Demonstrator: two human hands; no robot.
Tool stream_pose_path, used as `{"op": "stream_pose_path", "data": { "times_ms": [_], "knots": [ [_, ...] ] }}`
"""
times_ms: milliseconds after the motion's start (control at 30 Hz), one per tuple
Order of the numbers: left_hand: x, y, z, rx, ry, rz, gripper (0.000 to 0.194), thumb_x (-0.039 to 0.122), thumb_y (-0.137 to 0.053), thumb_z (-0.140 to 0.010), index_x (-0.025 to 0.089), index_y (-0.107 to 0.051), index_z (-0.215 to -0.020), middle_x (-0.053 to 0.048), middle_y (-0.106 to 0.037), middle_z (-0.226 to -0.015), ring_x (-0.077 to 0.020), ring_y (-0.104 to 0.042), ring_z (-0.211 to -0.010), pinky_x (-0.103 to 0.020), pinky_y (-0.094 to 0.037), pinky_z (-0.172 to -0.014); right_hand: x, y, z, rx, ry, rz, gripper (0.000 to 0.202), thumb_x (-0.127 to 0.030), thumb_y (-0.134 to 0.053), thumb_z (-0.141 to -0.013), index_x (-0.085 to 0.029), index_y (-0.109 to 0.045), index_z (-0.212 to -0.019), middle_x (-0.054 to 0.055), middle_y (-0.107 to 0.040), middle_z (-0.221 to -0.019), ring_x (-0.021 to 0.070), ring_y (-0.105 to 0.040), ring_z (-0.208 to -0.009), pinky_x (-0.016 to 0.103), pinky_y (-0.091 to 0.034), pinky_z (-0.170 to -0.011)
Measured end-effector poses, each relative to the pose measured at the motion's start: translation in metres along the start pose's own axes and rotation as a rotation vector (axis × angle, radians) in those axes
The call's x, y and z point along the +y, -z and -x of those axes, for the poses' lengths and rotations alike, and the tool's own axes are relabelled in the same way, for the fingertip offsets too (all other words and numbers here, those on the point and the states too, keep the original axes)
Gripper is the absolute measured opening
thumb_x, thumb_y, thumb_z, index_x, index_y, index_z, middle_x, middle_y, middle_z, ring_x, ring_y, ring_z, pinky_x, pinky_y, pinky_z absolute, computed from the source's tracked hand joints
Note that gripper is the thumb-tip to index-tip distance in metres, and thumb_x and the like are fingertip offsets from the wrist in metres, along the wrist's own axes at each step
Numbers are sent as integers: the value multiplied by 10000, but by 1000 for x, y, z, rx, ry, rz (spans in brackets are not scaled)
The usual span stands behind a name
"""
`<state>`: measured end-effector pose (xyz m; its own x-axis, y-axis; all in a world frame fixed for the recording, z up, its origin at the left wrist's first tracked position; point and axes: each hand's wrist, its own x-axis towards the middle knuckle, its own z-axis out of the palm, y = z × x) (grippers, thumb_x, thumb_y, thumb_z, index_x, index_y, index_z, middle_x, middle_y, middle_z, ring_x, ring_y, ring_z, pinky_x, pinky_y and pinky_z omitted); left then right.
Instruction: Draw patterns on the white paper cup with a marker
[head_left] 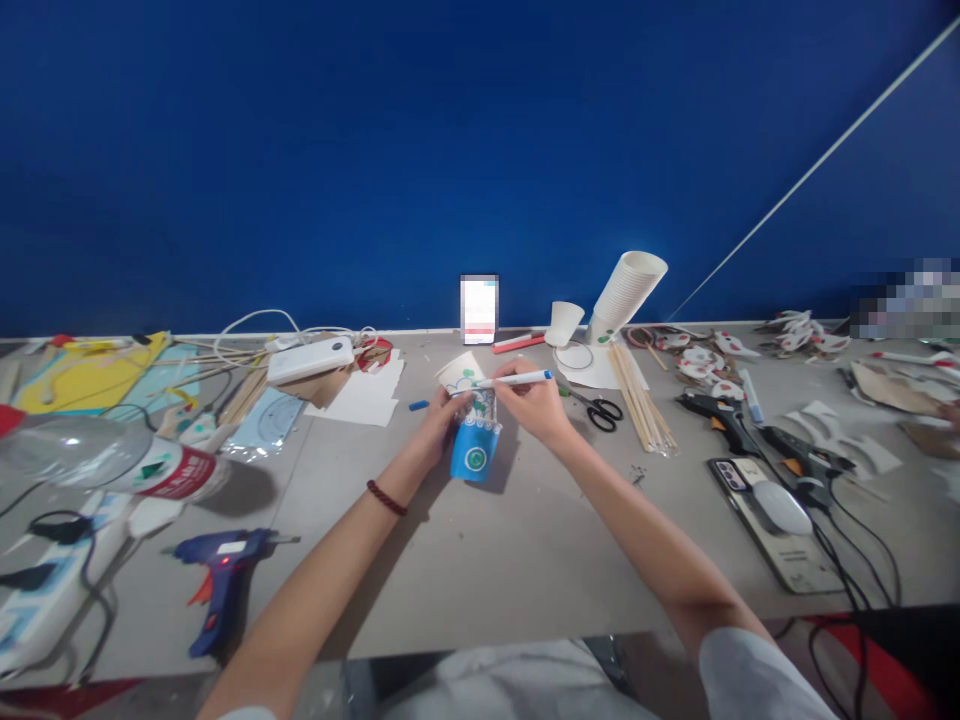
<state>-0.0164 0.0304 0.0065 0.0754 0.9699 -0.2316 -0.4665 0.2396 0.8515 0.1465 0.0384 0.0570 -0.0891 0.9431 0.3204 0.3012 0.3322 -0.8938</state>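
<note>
My left hand point(439, 425) is closed around a white paper cup point(459, 369) with blue and green drawings on it. The cup lies tilted, its white end pointing away from me. At its near end is a blue section point(474, 440) with a round green-and-white emblem; whether it is a separate piece, I cannot tell. A white felt-tip pen point(521, 378) with a blue end is pinched in my right hand point(536, 405). The pen lies across the cup's drawn side, and its tip is too small to make out. A blue pen cap point(418, 405) rests just left of the cup.
A lit phone point(480, 312) stands against the blue wall. To the right are stacked paper cups point(628, 290), scissors point(600, 410), wooden sticks point(641, 400) and black glue guns point(716, 415). A bottle point(112, 455), blue glue gun point(225, 575) and power strip point(64, 590) lie left.
</note>
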Motion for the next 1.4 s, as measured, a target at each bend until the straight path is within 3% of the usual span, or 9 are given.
{"op": "stream_pose_path", "data": {
  "times_ms": [267, 967, 1233, 1400],
  "knots": [
    [0, 1, 0, 52, 1, -126, 603, 339, -907, -558, 179, -630, -1069, -64, -731, -984, -224, -686, -884, -351, -507, -816, -1, -3, 2, -34, -7, 49, 108, -274, -582, -781, -202, -661, -797, 12, -706, -747, 159, -611, -661, 283, -475, -635],
    [3, -2, 1, 63, -16, -157, 617, 363, -909, -505, 171, -628, -1019, -57, -736, -936, -211, -683, -827, -349, -519, -783, 0, 0, 0, 40, 24, 20, 114, -291, -591, -793, -201, -661, -793, 15, -710, -745, 150, -623, -625, 260, -502, -586],
    [8, -5, 6, 46, 8, -185, 609, 384, -901, -504, 179, -617, -1002, -45, -727, -916, -225, -682, -842, -375, -531, -821, 4, -2, 0, 48, -18, -78, 87, -295, -598, -796, -212, -622, -784, 24, -699, -784, 192, -699, -723, 301, -573, -673],
    [8, -4, 6, 39, 3, -177, 607, 362, -894, -525, 174, -615, -1030, -45, -723, -926, -228, -687, -861, -365, -528, -827, 0, 0, 0, 50, -16, -21, 70, -280, -586, -786, -215, -604, -766, 11, -681, -745, 167, -656, -658, 276, -529, -619]
  ]
}}
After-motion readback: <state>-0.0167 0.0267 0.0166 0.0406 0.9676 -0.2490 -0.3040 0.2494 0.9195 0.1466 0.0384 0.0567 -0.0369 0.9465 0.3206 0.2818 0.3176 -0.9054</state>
